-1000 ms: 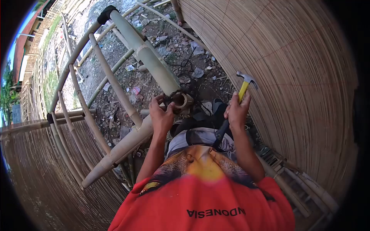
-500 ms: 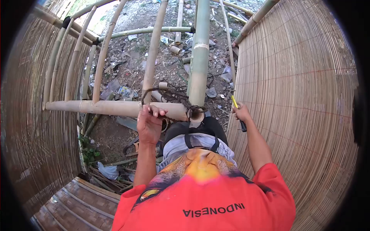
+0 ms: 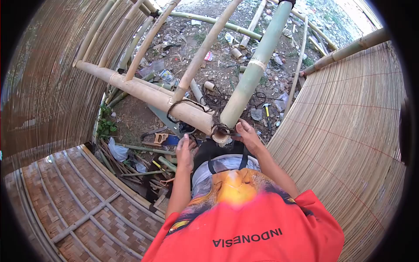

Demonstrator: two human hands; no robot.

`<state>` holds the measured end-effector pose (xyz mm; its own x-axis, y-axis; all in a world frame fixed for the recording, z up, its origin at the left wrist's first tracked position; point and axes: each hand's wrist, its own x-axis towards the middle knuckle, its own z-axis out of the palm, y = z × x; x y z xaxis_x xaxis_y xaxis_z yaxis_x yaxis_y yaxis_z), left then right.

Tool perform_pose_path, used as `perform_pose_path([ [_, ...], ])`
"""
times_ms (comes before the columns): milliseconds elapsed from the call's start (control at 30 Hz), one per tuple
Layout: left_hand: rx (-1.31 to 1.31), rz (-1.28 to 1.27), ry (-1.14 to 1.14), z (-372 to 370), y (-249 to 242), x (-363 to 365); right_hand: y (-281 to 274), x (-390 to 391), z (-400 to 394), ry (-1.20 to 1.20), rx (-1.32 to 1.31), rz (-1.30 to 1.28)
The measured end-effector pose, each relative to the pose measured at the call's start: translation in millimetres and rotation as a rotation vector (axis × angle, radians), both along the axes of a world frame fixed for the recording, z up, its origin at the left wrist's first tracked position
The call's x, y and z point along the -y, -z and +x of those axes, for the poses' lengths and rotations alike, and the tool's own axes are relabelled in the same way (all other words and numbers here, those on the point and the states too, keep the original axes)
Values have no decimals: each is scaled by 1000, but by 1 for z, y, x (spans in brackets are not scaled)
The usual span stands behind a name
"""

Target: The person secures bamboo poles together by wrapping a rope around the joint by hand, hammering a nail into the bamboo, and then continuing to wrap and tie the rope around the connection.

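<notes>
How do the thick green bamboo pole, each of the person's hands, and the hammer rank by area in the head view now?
1. Thick green bamboo pole
2. Left hand and right hand: too alike to rank
3. Hammer

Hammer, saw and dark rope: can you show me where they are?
Hammer [image 3: 267, 113]: head view, on the yellow part of its handle.
Saw [image 3: 173, 140]: head view, on its blue blade.
Dark rope [image 3: 221, 127]: head view, on its bunched part.

bright washed-out daylight on the far ground [image 3: 336, 22], black-edged fisheye distortion
</notes>
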<state>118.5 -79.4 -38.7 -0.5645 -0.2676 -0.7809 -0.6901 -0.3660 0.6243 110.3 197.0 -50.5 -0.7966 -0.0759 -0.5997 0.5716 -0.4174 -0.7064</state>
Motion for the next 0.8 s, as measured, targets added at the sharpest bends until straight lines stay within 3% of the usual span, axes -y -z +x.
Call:
perform_pose_path([
  [33,-136,-114,106,-5,-6,-25,1,0,4,-12,1,11],
  [100,-526,-542,385,-16,-27,-61,8,1,10,-253,-4,469],
  [167,-664,-665,640,-30,-65,-79,-36,13,6,-257,-12,614],
  [233,-610,-666,724,-25,-58,-73,-57,19,1,-241,-676,1007],
  [267,-559,-677,809,-23,-53,-70,-43,18,1,-313,-787,1048],
  [300,-565,-667,806,-20,-50,-66,-27,17,4,-316,-787,1059],
  [367,-475,-374,649,-12,-40,-55,-2,17,6,-45,-360,397],
  [400,-476,-332,648,-9,-28,-46,-28,12,2,133,-151,92],
  [433,-482,-328,641,-12,-21,-39,-38,7,-1,128,-157,98],
  [500,-351,-195,368,-16,-9,-30,-54,-11,-3,379,-314,-385],
  [533,-286,-281,321,-25,-12,-25,-69,-19,-7,379,-316,-376],
  [567,-311,-461,403,-32,-16,-19,-83,-29,-14,311,-385,-75],
  [600,-337,-477,526,-38,-29,-16,-98,-37,-19,242,-441,227],
  [667,-363,-487,655,-46,-56,-20,-125,-47,-21,235,-603,-34],
  [733,-662,-473,761,-51,-72,-36,-127,-55,-16,211,-668,-97],
  [800,-632,-564,882,-60,-68,-47,-94,-62,-7,111,-370,457],
])
